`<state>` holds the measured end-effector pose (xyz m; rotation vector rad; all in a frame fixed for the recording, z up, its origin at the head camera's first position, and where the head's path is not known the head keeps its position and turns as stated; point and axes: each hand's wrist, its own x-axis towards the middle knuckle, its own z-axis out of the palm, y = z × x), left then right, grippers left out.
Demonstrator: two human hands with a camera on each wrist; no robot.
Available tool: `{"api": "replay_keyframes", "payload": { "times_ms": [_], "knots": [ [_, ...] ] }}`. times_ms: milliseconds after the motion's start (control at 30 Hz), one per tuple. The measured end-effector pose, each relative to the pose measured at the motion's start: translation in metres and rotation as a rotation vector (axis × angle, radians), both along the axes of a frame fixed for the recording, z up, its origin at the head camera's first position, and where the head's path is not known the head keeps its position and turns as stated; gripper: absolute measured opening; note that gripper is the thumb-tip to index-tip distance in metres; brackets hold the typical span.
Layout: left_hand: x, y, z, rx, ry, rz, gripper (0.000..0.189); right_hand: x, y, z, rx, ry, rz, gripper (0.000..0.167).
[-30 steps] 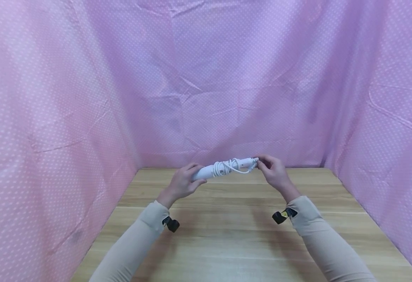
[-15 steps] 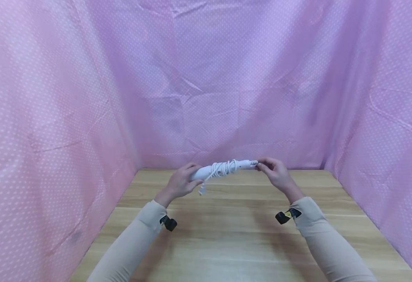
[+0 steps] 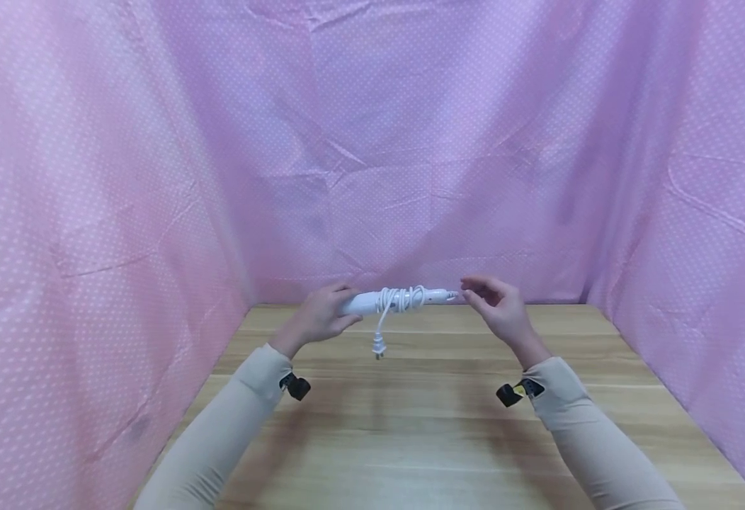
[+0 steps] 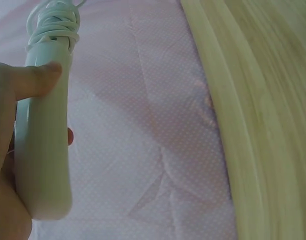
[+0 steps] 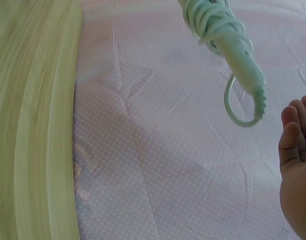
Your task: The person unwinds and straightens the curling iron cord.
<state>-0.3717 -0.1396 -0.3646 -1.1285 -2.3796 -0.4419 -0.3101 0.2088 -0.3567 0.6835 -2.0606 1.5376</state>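
Note:
Above the table, my left hand (image 3: pixel 316 316) grips the thick, smooth end of a white wand-shaped electric appliance (image 3: pixel 361 304). The thumb presses along its near side in the left wrist view, with the rounded butt of the appliance (image 4: pixel 45 150) by the palm. A white power cord (image 3: pixel 401 299) is wound several times round its middle, and the two-pin plug (image 3: pixel 379 345) dangles below. Beside the narrow end, my right hand (image 3: pixel 503 310) holds nothing, its fingers loosely bent. The right wrist view shows a gap between those fingers and the ribbed cord collar (image 5: pixel 260 103).
A wood-grain table (image 3: pixel 404 439) lies beneath both hands. Pink dotted cloth (image 3: pixel 398 177) hangs behind it and along both sides. Each sleeve cuff carries a small black camera, one at the left wrist (image 3: pixel 297 387) and one at the right wrist (image 3: pixel 509 394).
The plug end of the cord has come away from the narrow end and now hangs below the windings. My right fingers have let go of the tip. The appliance has shifted slightly left.

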Motion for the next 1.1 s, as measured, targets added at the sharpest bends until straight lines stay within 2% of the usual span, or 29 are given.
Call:
{"api": "replay_keyframes", "payload": {
  "times_ms": [333, 567, 767, 933, 1100],
  "knots": [
    [-0.004, 0.003, 0.022, -0.063, -0.055, -0.040, 0.043, 0.009, -0.024, -0.006, 0.080, -0.046, 0.149, 0.023],
    [-0.005, 0.011, 0.032, -0.060, -0.042, -0.054, 0.047, 0.005, -0.044, -0.017, 0.112, -0.095, 0.198, 0.026],
    [-0.005, 0.020, 0.038, -0.078, -0.045, -0.042, 0.041, 0.004, -0.061, -0.024, 0.093, -0.145, 0.239, 0.029],
    [-0.007, 0.025, 0.040, -0.076, -0.045, -0.040, 0.041, 0.005, -0.074, -0.027, 0.075, -0.113, 0.241, 0.028],
    [-0.008, 0.028, 0.043, -0.065, -0.046, -0.041, 0.040, 0.007, -0.082, -0.029, 0.066, -0.087, 0.167, 0.020]
  ]
}}
